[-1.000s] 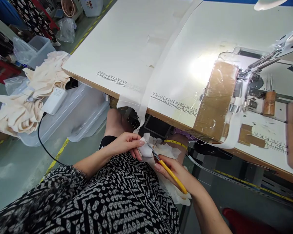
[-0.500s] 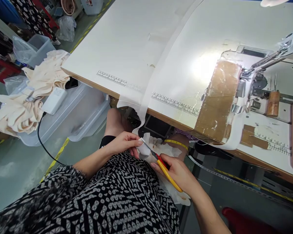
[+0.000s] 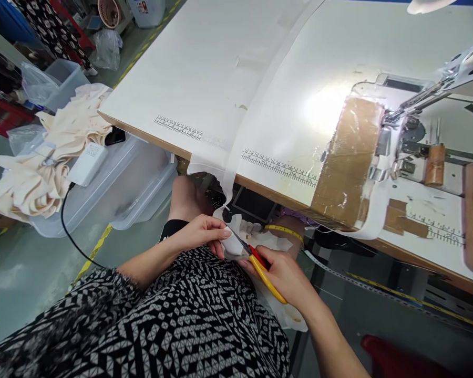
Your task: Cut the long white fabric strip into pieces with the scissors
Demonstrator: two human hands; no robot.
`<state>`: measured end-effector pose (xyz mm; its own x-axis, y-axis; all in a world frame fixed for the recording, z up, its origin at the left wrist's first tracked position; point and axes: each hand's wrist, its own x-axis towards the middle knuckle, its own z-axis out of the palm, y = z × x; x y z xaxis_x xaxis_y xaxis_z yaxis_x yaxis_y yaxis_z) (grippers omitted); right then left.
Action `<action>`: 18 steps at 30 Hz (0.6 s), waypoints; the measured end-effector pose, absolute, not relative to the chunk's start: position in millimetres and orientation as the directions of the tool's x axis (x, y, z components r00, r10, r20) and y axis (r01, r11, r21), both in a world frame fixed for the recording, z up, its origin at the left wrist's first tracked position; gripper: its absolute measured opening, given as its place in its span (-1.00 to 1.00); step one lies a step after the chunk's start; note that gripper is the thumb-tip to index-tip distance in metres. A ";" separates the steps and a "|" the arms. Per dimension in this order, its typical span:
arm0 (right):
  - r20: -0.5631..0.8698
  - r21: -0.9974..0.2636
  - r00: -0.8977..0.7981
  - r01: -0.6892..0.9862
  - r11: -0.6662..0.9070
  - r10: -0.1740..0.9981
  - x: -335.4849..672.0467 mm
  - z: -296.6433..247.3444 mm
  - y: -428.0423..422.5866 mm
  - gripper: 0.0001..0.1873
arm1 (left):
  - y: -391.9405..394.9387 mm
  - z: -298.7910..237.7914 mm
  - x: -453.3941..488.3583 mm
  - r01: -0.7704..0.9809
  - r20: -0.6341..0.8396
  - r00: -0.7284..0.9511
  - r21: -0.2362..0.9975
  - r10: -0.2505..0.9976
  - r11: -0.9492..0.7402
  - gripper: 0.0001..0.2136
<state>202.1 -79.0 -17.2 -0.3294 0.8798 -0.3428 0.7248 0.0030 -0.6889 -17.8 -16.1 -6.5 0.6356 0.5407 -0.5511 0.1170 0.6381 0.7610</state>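
Lower centre of frame: pinching small white fabric piece (image 3: 234, 248) in left hand (image 3: 205, 234). Gripping yellow-and-red-handled scissors (image 3: 265, 275) in right hand (image 3: 286, 274), just right of the piece. Aiming blades (image 3: 242, 242) toward upper left, along its edge; cannot tell whether cutting through. Working above crumpled pale scraps (image 3: 278, 241). Noting white fabric strip (image 3: 230, 178) hanging over front edge of white sewing table (image 3: 173, 63), just above. Apparently snipping or trimming at this step. Probably calling next for holding the edge taut and closing blades clear of left hand.
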 end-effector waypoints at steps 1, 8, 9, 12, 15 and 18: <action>-0.332 -0.715 -0.320 0.699 -0.016 0.887 201.1 -17.9 -80.0 -0.49 | -17.6 -7.9 -16.0 0.114 -0.546 0.638 0.765 0.543 0.634 -0.56; -0.111 -0.890 -0.161 0.456 -0.027 0.981 185.9 -13.0 -83.1 -0.76 | -19.0 13.6 6.0 0.270 -0.397 0.733 0.915 0.553 0.298 -0.71; -0.067 -0.882 -0.141 0.470 0.007 0.988 186.4 -11.6 -84.6 -0.78 | -10.2 24.2 6.8 0.318 -0.329 0.709 0.939 0.624 0.134 -0.75; 0.042 -0.842 -0.094 0.533 0.086 0.995 193.5 -5.9 -92.8 -0.83 | 36.4 60.2 5.1 0.483 0.004 0.539 0.818 0.842 -0.313 -0.83; 0.054 -0.803 -0.020 0.593 0.055 0.998 202.0 2.2 -103.4 -0.82 | 98.8 83.8 4.6 0.642 0.202 0.453 0.602 0.868 -0.475 -0.77; 0.024 -0.780 0.088 0.624 -0.036 0.996 209.9 8.9 -114.3 -0.80 | 150.9 84.8 11.2 0.744 0.161 0.476 0.450 0.864 -0.494 -0.74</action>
